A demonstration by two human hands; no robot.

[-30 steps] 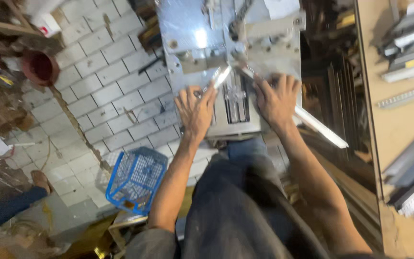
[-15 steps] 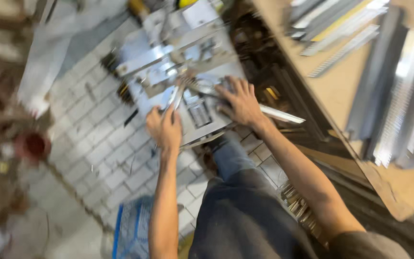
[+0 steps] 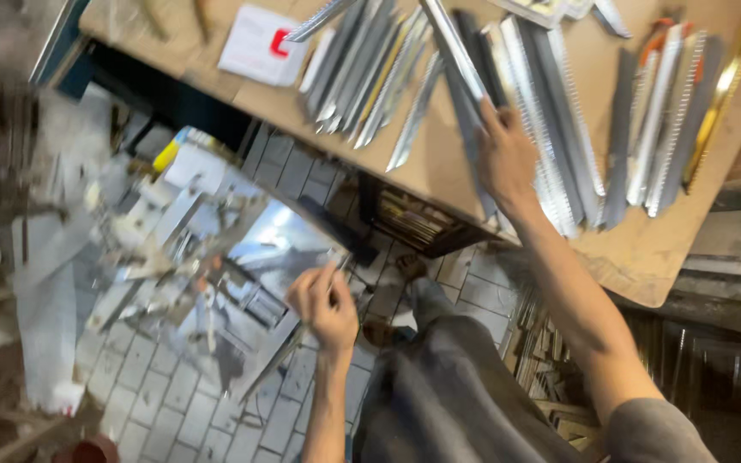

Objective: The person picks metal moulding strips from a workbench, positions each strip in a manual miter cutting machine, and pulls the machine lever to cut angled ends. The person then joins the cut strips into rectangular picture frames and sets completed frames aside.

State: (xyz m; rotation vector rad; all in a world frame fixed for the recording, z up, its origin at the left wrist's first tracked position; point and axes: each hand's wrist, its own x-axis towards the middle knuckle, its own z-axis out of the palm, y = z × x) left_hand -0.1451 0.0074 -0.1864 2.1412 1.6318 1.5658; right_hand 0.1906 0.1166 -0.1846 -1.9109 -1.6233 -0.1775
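My left hand [image 3: 326, 304] is closed on a thin metal strip [image 3: 272, 364] that slants down to the left, at the near edge of a shiny metal machine [image 3: 216, 257] standing on the tiled floor. My right hand [image 3: 505, 159] reaches out to the wooden table [image 3: 645, 249] and lies on a long silver metal profile [image 3: 456, 47] among several similar profiles. Whether its fingers grip the profile is blurred. My lap in dark trousers fills the bottom middle.
More metal profiles [image 3: 636, 129] lie in rows across the table, with a white and red packet [image 3: 259, 47] at its left end. Stacked metal pieces [image 3: 409, 219] sit under the table. Scrap and a white sheet [image 3: 45, 283] lie on the floor at left.
The view has swung to the right, onto the table. My right hand left the machine and moved up onto the profiles on the table. My left hand stays at the machine with the strip.
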